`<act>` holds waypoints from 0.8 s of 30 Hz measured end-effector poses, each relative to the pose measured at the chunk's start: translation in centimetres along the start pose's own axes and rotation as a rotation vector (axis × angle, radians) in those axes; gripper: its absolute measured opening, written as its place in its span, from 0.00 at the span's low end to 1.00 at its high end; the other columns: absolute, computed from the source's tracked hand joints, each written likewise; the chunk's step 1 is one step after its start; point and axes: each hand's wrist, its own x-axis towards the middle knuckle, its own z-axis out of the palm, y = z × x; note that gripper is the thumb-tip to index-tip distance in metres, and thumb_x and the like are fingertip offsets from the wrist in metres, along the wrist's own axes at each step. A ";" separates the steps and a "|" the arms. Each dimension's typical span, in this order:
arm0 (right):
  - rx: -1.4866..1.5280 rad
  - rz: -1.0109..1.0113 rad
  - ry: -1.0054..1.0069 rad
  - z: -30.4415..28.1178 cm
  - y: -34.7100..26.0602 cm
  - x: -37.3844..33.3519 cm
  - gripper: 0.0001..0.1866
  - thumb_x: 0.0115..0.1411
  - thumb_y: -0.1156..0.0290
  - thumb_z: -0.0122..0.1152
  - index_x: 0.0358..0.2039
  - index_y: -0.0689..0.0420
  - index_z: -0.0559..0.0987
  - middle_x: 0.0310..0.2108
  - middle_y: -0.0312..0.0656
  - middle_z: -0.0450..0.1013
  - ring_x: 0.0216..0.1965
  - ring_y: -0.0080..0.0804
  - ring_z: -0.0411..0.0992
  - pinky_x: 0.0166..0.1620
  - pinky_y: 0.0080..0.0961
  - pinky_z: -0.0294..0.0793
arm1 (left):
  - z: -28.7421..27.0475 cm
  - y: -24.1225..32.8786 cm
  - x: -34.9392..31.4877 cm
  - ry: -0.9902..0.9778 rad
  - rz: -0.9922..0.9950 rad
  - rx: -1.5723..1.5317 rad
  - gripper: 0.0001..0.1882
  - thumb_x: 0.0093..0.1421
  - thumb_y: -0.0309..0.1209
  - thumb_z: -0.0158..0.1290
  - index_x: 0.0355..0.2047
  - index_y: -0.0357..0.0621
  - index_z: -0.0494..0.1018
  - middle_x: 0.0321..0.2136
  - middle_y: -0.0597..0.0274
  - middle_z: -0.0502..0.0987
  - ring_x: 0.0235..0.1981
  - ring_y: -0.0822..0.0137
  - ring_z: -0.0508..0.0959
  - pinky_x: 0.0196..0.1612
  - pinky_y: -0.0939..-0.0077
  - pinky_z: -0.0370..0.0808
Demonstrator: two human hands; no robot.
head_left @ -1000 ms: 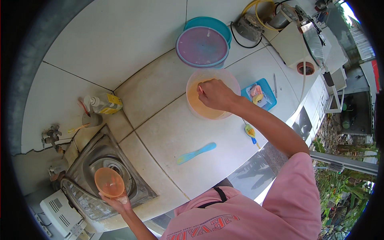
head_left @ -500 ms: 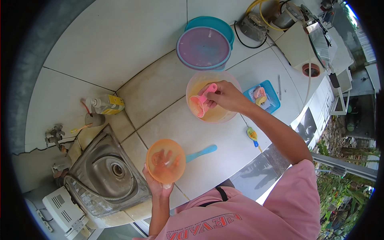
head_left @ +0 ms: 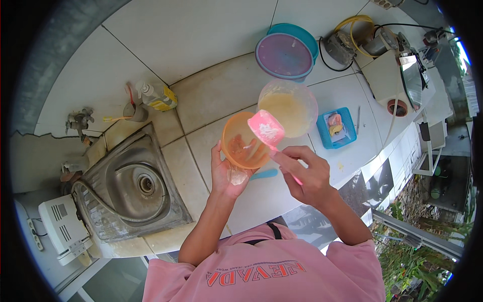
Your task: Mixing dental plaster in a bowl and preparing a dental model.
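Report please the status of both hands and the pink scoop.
Left hand holding orange bowl. Right hand gripping pink scoop by its handle, whitish matter in the cup. Scoop partly blocks view of tub.

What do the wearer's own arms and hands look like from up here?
The left hand and right hand are ungloved. Both forearms are bare, up to the short, loose, plain pink sleeves of a shirt.

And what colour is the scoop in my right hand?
The scoop is pink, clearest in the head view.
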 end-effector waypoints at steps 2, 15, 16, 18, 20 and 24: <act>-0.084 -0.082 -0.192 2.1 -0.2 -1.0 0.27 0.42 0.84 0.64 0.47 0.53 0.79 0.33 0.42 0.74 0.28 0.33 0.75 0.28 0.23 0.76 | -0.5 0.2 -0.1 -0.035 -0.013 -0.009 0.30 0.62 0.52 0.42 0.58 0.47 0.62 0.57 0.52 0.66 0.58 0.55 0.67 0.60 0.54 0.65; -0.058 0.403 -0.485 4.6 13.7 3.2 0.14 0.59 0.68 0.47 0.33 0.57 0.82 0.29 0.51 0.77 0.30 0.48 0.75 0.38 0.40 0.72 | -3.4 2.3 -1.1 -0.092 0.003 -0.075 0.30 0.62 0.47 0.47 0.61 0.47 0.59 0.60 0.53 0.63 0.61 0.49 0.63 0.64 0.42 0.56; -0.051 0.311 -0.465 5.7 15.0 2.7 0.14 0.58 0.69 0.46 0.31 0.57 0.82 0.28 0.52 0.76 0.29 0.48 0.74 0.38 0.40 0.71 | -3.7 2.4 -1.1 -0.073 0.022 -0.074 0.30 0.62 0.47 0.47 0.61 0.47 0.59 0.60 0.53 0.62 0.61 0.49 0.62 0.65 0.42 0.56; -0.053 0.339 -0.569 5.9 14.9 3.4 0.14 0.58 0.70 0.46 0.32 0.57 0.82 0.28 0.50 0.77 0.30 0.48 0.74 0.38 0.40 0.71 | -4.5 2.7 -1.2 -0.046 0.041 -0.076 0.30 0.62 0.46 0.48 0.61 0.47 0.59 0.60 0.53 0.62 0.61 0.49 0.62 0.65 0.42 0.56; -0.046 0.346 -0.678 5.4 13.9 4.2 0.14 0.57 0.70 0.46 0.33 0.56 0.82 0.28 0.49 0.77 0.30 0.48 0.74 0.39 0.40 0.71 | -5.0 2.9 -1.7 -0.031 0.073 -0.035 0.31 0.62 0.46 0.48 0.62 0.47 0.59 0.60 0.53 0.62 0.61 0.49 0.62 0.65 0.43 0.56; 0.200 0.621 -0.517 3.3 12.3 4.3 0.14 0.57 0.69 0.48 0.35 0.59 0.82 0.28 0.47 0.78 0.29 0.39 0.76 0.38 0.31 0.73 | -4.9 2.3 -2.1 -0.016 0.082 -0.060 0.29 0.62 0.46 0.46 0.60 0.47 0.60 0.59 0.54 0.64 0.60 0.50 0.64 0.63 0.43 0.60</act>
